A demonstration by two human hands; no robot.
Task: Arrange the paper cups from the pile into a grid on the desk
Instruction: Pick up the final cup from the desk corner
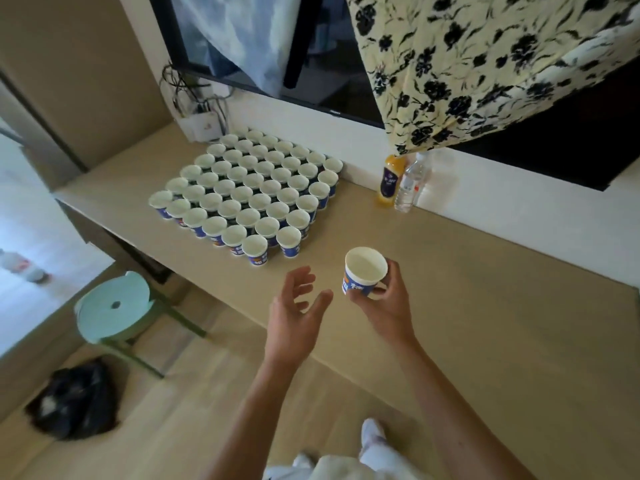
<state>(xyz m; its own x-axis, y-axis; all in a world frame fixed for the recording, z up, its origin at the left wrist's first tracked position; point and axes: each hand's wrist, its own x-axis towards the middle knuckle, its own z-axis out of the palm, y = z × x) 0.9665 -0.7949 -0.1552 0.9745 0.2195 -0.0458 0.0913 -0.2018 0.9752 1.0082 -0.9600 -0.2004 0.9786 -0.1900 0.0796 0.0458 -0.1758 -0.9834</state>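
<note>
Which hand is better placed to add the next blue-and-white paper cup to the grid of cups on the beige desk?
The right hand: it grips a blue-and-white paper cup upright, near the grid of cups. The left hand is open and empty.

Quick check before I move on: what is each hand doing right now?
Left hand: open, fingers loosely spread, holding nothing, above the desk edge.
Right hand: fingers curled round one upright paper cup, held near the cup grid.
</note>
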